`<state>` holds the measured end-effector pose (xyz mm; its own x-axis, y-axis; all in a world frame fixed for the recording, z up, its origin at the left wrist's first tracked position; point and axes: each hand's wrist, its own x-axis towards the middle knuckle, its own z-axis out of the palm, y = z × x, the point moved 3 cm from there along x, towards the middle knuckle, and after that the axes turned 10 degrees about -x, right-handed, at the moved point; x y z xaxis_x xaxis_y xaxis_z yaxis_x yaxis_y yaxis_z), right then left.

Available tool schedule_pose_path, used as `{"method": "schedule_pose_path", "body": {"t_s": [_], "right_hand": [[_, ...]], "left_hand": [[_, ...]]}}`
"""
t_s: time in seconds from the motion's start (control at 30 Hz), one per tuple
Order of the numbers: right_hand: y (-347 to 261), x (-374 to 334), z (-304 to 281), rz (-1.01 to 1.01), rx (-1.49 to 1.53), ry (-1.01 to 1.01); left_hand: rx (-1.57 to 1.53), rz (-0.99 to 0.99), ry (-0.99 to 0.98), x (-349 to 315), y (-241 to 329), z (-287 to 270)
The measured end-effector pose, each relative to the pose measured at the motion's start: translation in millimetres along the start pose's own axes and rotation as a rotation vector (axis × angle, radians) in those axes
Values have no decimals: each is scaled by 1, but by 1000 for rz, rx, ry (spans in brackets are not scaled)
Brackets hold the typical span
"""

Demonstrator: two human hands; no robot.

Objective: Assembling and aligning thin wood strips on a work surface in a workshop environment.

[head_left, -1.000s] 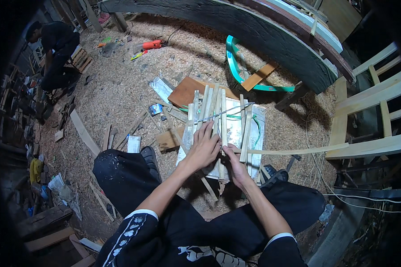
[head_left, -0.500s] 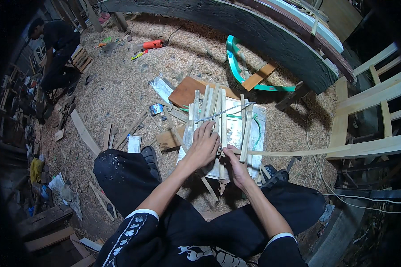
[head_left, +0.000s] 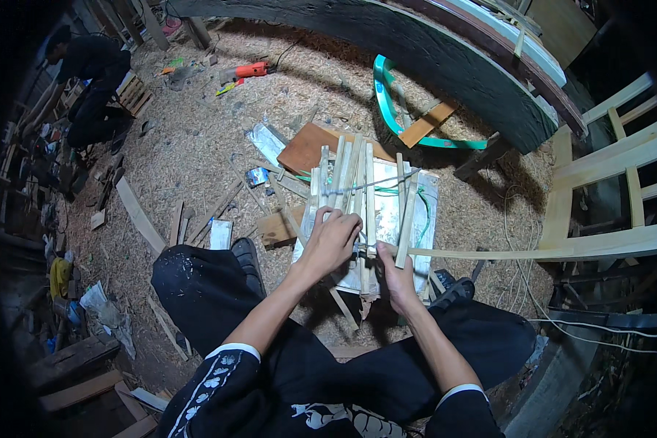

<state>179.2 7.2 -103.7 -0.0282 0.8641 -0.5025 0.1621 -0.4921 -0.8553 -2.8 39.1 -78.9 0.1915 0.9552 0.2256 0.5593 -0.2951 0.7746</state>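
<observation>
Your pale wood strips [head_left: 370,212] lie side by side on the white worktop [head_left: 385,223], most bunched toward its left half, far ends past the far edge. Two sit nearer the right edge. Thin grey rod [head_left: 388,179] crosses on top.

Your left hand [head_left: 333,241]: fingers bent, close together, over the bunch; fingertips hidden, can't tell if pinching. Your right hand [head_left: 396,276]: thumb up against the middle strip's near part; fingers underneath hidden, can't confirm a pinch.

Long thin strip [head_left: 482,255] runs out past the right edge toward the wooden frame [head_left: 562,182]. Green cord [head_left: 426,212] by the right edge. Brown board [head_left: 306,150] off the far-left corner. Teal curved piece [head_left: 384,95] and orange-red power tool [head_left: 252,69] on the floor beyond.
</observation>
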Motion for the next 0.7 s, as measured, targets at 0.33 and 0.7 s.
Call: {"method": "schedule_pose_path", "body": {"t_s": [0.33, 0.7], "right_hand": [[1, 2, -24, -71, -208, -103], [-5, -26, -31, 187, 335, -190]], "left_hand": [[-93, -68, 25, 3, 2, 4], [-93, -54, 17, -1, 8, 3]]}}
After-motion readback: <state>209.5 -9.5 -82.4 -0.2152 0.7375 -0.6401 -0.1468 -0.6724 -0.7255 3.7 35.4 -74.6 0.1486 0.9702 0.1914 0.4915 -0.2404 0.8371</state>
